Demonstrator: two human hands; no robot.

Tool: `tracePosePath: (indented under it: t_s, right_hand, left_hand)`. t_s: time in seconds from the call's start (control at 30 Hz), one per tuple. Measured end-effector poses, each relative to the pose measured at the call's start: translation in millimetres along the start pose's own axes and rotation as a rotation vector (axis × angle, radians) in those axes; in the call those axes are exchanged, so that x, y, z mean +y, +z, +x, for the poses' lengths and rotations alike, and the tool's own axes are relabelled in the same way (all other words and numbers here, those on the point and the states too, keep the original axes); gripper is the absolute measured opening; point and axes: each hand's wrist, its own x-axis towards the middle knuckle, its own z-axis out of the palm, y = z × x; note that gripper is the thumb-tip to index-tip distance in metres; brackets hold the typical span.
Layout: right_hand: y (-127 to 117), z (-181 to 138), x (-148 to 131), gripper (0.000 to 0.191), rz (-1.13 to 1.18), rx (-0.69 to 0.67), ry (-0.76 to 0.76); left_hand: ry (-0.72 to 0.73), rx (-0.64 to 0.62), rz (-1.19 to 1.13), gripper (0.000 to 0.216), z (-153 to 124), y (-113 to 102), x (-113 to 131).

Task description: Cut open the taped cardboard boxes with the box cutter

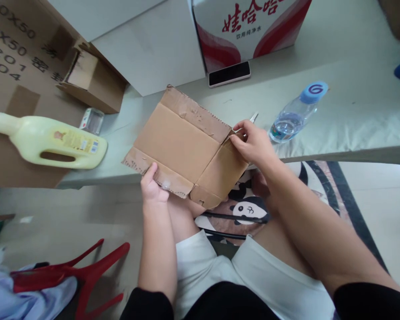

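A creased, partly unfolded cardboard box [180, 135] is held tilted over the table's front edge and my lap. Its side flaps look torn and rough along their edges. My left hand [153, 186] grips the near flap, thumb on top and the other fingers hidden underneath. At the right end, my right hand [251, 138] pinches the corner where the far flap meets the end panel. Just beyond that hand, a small shiny metal tip [254, 117] shows on the table; the rest of it is covered.
A water bottle [291, 119] stands right of my right hand. Behind lie a phone [229, 74] and a red-and-white carton [220, 44]. Leftward are a yellow jug [53, 140], a small open cardboard box [95, 82] and a clear little case [92, 121]. A red chair [86, 266] stands lower left.
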Motion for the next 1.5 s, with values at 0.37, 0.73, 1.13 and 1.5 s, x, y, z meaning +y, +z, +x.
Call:
tracePosePath:
  t_s: [0.37, 0.73, 1.13, 1.5]
  right_hand:
    - [-3, -7, -2, 0.026, 0.01, -0.023, 0.02]
    - [-6, -13, 16, 0.028, -0.013, -0.019, 0.02]
    - [-12, -19, 18, 0.032, 0.01, 0.066, 0.023]
    - [-1, -3, 11, 0.051, 0.441, -0.072, 0.161]
  left_hand:
    - [-0.007, -0.064, 0.034, 0.027, -1, -8, -3]
    - [-0.047, -0.077, 0.026, 0.027, -5, 3, -9]
    - [-0.012, -0.085, -0.028, 0.027, -7, 11, -13]
    - [0.017, 0.027, -0.091, 0.03, 11, -16, -2]
